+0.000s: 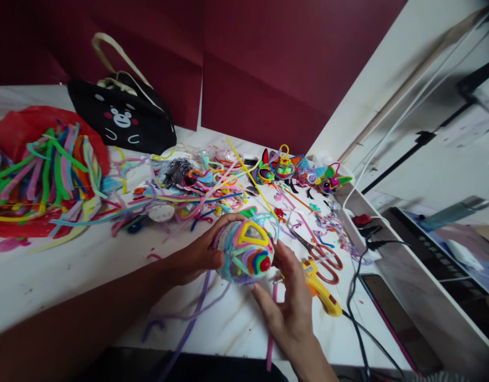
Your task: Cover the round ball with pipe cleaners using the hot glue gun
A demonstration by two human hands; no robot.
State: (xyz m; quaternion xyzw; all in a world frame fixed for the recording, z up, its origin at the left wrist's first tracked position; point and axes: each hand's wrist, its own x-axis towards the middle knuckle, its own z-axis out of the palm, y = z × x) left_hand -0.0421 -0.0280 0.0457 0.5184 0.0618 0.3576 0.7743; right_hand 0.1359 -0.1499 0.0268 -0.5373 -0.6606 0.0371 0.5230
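A round ball (235, 265) covered with coiled pastel pipe cleaners is raised above the white table. It bears a yellow triangular outline, rainbow arcs and a red knob. My left hand (202, 249) wraps around its left side, thumb in front and fingers behind. On the other side, my right hand (286, 297) curves close to the ball with thumb and fingers apart; whether the fingertips press on it is hard to see. Beneath the hands hang or lie purple pipe cleaners (202, 297) and a pink pipe cleaner (271, 339).
Right of my hands lie a yellow glue gun (324, 294), orange-handled scissors (326, 260) and a phone (399, 323). Several decorated balls (286, 168) stand at the back. Loose pipe cleaners spread leftward to a red bag (13, 124) of them; behind is a black tote bag (148, 124).
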